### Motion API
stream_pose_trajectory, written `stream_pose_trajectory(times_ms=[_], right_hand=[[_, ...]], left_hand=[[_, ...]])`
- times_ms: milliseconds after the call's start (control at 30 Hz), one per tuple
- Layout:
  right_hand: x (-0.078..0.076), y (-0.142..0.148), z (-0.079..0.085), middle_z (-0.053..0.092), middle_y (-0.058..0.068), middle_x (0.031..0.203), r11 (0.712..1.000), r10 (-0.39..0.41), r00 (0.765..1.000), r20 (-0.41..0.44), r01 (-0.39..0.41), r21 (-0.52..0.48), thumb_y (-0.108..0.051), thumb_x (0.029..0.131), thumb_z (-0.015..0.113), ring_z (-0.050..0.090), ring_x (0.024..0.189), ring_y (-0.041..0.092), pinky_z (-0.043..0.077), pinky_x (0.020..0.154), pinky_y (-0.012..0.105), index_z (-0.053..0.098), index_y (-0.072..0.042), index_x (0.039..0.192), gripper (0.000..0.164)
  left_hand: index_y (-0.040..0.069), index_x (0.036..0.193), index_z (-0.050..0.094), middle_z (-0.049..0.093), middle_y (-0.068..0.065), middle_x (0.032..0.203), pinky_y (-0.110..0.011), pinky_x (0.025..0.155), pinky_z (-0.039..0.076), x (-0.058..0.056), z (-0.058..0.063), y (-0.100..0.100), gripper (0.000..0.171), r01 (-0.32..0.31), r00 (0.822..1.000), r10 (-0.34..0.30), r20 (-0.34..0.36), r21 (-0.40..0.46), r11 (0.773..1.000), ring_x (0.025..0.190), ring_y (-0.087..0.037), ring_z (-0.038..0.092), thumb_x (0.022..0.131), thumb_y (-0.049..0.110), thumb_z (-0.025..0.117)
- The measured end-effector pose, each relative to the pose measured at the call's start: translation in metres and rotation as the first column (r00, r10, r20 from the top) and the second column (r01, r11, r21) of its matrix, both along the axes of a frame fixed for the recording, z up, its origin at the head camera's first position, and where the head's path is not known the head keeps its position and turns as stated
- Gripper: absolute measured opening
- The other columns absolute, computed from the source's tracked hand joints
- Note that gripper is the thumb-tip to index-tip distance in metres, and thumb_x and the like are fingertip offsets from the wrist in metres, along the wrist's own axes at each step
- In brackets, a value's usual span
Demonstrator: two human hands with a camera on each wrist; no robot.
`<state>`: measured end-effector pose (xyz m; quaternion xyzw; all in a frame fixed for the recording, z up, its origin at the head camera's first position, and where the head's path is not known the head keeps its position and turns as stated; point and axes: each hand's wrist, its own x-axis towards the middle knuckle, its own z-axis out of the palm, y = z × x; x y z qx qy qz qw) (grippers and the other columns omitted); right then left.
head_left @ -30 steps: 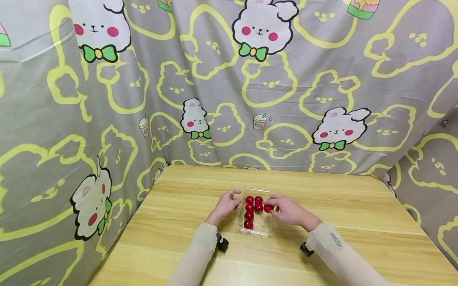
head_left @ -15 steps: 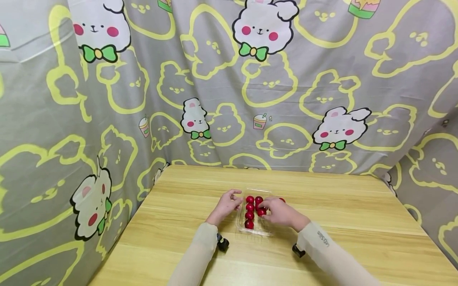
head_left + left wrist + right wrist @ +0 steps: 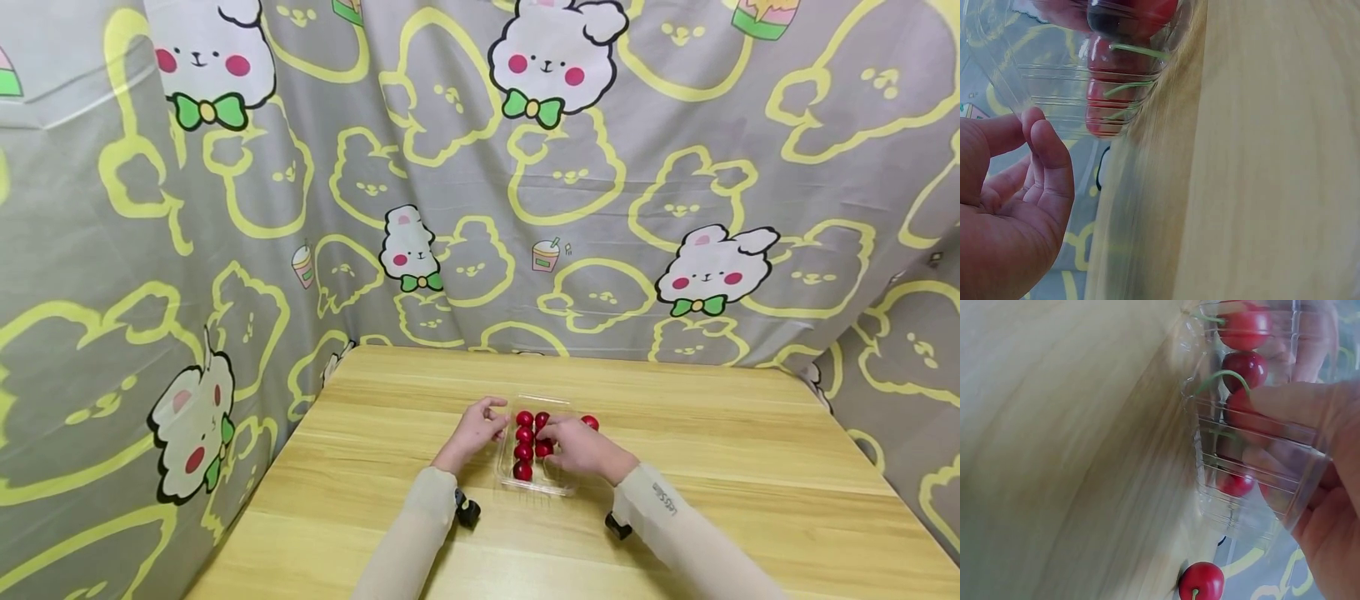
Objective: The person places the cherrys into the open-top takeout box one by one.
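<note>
A clear plastic box (image 3: 536,490) stands on the table with red cherries inside. One row of cherries (image 3: 522,452) runs along its left side, and a second, shorter row is beside it. My right hand (image 3: 585,450) reaches in over the right wall, thumb and fingers pinching a cherry (image 3: 1238,412) in that second row. Part of this row is hidden behind the fingers. At the box's left rim is my left hand (image 3: 474,432). In the left wrist view its thumb and index finger (image 3: 1052,147) pinch the rim. Green stems show through the plastic.
A single cherry (image 3: 591,422) lies on the wooden table (image 3: 720,450) just right of the box, beyond my right hand. A grey patterned curtain (image 3: 465,183) hangs behind the table and at both sides.
My right hand has carried a cherry leftward from the box's right side to the second row. The loose cherry on the table has come out from behind it. My left hand stays put.
</note>
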<state>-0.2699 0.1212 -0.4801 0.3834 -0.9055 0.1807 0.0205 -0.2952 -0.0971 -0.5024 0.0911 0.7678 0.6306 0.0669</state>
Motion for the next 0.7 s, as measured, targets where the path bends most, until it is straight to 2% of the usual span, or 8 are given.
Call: stream_pose_trajectory(times_ms=[167, 400, 533, 700], right_hand=[[-0.001, 0.0, -0.001, 0.063, 0.005, 0.099, 1.0, 0.022, 1.0, 0.005, -0.022, -0.008, -0.01, 0.077, 0.078, 0.061, 0.082, 0.016, 0.053, 0.067, 0.024, 0.07, -0.003, 0.101, 0.026], [-0.003, -0.001, -0.001, 0.061, 0.001, 0.095, 0.999, 0.038, 0.999, 0.017, -0.037, -0.02, -0.011, 0.078, 0.078, 0.06, 0.08, 0.013, 0.052, 0.067, 0.023, 0.071, -0.005, 0.099, 0.023], [-0.003, -0.002, 0.0, 0.06, 0.0, 0.094, 0.999, 0.039, 0.999, 0.019, -0.038, -0.02, -0.011, 0.078, 0.078, 0.06, 0.079, 0.014, 0.052, 0.067, 0.023, 0.071, -0.006, 0.099, 0.022], [-0.004, -0.002, -0.001, 0.059, -0.001, 0.092, 0.999, 0.036, 0.999, 0.028, -0.036, -0.013, -0.01, 0.077, 0.078, 0.059, 0.078, 0.013, 0.051, 0.067, 0.023, 0.071, -0.007, 0.098, 0.023]], left_hand=[[-0.008, 0.127, 0.049, 0.055, -0.01, 0.08, -0.024, 0.056, 0.051, 0.002, 0.003, 0.0, 0.036, 0.013, 1.0, -0.013, -0.002, 0.003, 1.0, 0.061, -0.014, 0.055, 0.092, 0.001, 0.058], [-0.013, 0.126, 0.047, 0.056, -0.015, 0.083, -0.029, 0.06, 0.053, 0.021, 0.028, 0.001, 0.036, 0.024, 1.0, -0.024, -0.009, -0.008, 1.0, 0.062, -0.016, 0.056, 0.092, -0.003, 0.055], [-0.013, 0.126, 0.047, 0.056, -0.015, 0.084, -0.028, 0.061, 0.053, 0.023, 0.032, 0.001, 0.036, 0.024, 1.0, -0.024, -0.002, -0.005, 1.0, 0.063, -0.015, 0.056, 0.093, -0.003, 0.055], [-0.013, 0.126, 0.047, 0.056, -0.015, 0.084, -0.028, 0.06, 0.053, 0.023, 0.032, 0.001, 0.036, 0.025, 1.0, -0.025, 0.001, 0.002, 1.0, 0.063, -0.016, 0.056, 0.093, -0.003, 0.055]])
